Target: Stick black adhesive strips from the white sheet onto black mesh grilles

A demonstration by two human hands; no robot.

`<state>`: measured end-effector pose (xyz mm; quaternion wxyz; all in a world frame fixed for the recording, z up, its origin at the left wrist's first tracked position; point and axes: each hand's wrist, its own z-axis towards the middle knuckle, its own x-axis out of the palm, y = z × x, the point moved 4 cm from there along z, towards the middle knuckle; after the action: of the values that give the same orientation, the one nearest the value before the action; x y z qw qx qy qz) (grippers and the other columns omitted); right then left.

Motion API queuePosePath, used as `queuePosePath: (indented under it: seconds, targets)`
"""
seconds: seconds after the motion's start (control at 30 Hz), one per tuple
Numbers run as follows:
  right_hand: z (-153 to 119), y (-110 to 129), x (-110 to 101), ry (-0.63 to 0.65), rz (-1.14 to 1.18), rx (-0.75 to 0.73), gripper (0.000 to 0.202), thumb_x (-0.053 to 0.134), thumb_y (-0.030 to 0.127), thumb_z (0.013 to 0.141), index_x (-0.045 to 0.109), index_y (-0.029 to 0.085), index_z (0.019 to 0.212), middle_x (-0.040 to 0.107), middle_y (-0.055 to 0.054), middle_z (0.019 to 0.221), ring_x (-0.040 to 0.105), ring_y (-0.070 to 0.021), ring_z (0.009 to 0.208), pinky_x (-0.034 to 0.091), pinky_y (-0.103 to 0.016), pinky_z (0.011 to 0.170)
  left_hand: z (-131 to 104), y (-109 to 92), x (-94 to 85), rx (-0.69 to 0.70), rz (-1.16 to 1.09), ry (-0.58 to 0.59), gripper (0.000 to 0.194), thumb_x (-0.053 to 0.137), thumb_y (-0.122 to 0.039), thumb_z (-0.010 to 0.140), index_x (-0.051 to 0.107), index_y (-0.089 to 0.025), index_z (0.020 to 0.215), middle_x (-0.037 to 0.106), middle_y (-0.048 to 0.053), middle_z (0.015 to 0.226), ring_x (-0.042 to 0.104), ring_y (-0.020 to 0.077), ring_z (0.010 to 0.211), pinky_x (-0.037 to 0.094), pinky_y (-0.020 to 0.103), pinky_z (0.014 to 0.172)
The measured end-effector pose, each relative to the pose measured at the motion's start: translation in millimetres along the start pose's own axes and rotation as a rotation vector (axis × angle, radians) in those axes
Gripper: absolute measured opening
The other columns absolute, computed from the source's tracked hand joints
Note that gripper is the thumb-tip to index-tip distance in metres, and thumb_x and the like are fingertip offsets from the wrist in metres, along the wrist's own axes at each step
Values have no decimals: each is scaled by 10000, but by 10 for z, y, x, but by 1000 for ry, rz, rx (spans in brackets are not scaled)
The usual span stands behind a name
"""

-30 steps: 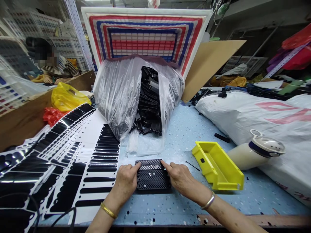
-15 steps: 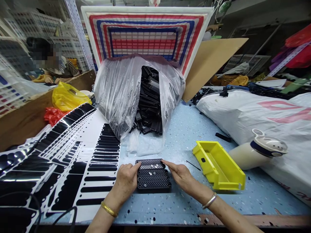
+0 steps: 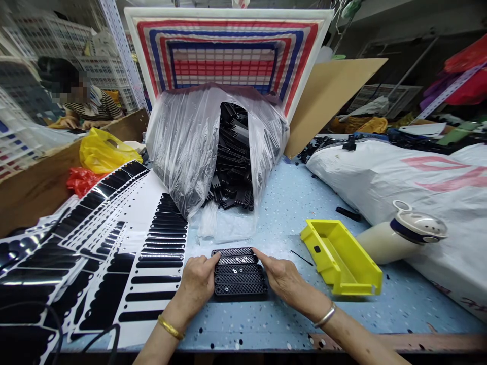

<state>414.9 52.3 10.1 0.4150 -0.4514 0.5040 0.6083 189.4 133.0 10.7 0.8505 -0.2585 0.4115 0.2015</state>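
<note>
Several black perforated strips (image 3: 239, 280) lie side by side on the blue speckled table (image 3: 304, 317), with a few small white rings on them. My left hand (image 3: 198, 284) is at their left side, its thumb and curled forefinger pressed at the top left corner. From the right, my right hand (image 3: 283, 279) touches the top right corner with an outstretched forefinger, its other fingers partly hidden. Sheets of black stickers (image 3: 154, 281) lie left of my left hand. Behind the strips, a clear plastic bag (image 3: 186, 147) stands open with many black pieces (image 3: 232, 157) inside.
A yellow bin (image 3: 344, 258), a thin black tool (image 3: 302, 257) and a cream bottle (image 3: 399, 235) are on the right, before a large white sack (image 3: 411, 177). A striped lined crate (image 3: 228, 15) stands behind the bag. Another person (image 3: 91, 106) sits at the far left.
The view has shifted slightly. Both hands keep nearly the same places at the top corners of the black strips.
</note>
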Motion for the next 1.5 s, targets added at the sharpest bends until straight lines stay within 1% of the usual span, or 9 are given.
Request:
queuePosePath:
  seconds: [0.2,0.33,0.57,0.77,0.83,0.93,1.07,1.33,1.5]
  targets:
    - [14,6,17,-9,63,31,561,284,89,907,489,138,1427,734,-126,918,696,-215,744,518,-318,690,-4,18,10,-1,6,5,397,425,-31,852,687,-176,1113,628,42,678,590,142,613,486,266,611]
    - [75,-45,5,-16,257,120,499,299,168,932,599,190,1330,740,-96,947,703,-212,819,534,-321,744,-4,20,18,3,19,3,392,424,-38,858,686,-176,1114,628,43,674,590,146,609,486,273,611]
    - [137,-58,-86,-17,370,134,488,290,242,939,640,193,1275,743,-80,952,694,-198,774,536,-325,754,5,5,6,-9,-6,13,384,433,-25,851,679,-165,1111,641,44,698,601,158,626,502,293,627]
    - [68,-8,-142,-61,280,126,496,271,264,965,599,144,1317,735,-109,937,686,-208,764,523,-327,731,7,-3,15,-5,-10,8,393,433,-13,840,675,-158,1113,641,41,694,599,167,617,507,305,613]
    - [41,19,-135,-91,208,55,499,263,226,965,571,129,1345,729,-126,965,690,-220,794,516,-338,736,8,-4,16,-4,-11,3,390,436,-12,836,676,-155,1108,640,39,689,600,167,615,510,306,608]
    - [26,31,-82,-73,88,-14,518,252,147,944,536,109,1375,724,-120,868,680,-217,712,500,-324,671,10,-6,15,0,-26,-2,380,439,-11,836,676,-147,1100,641,39,688,604,161,613,519,304,614]
    - [47,20,-52,-30,-6,-1,529,286,81,912,525,114,1383,720,-112,847,679,-203,693,483,-292,648,16,-13,10,10,-29,-13,378,436,-7,835,676,-140,1095,638,37,680,597,163,594,522,312,595]
    - [66,38,-64,-33,-20,-2,537,280,65,901,542,123,1366,720,-127,906,688,-226,746,510,-330,680,15,-1,9,4,-41,2,382,427,-7,842,673,-137,1104,638,41,689,600,158,604,525,310,602]
    - [48,39,-96,-76,28,-5,508,268,86,926,532,77,1360,711,-113,821,687,-228,709,505,-331,649,14,-5,6,5,-39,8,378,431,-15,844,673,-142,1105,641,38,691,600,155,606,525,308,608]
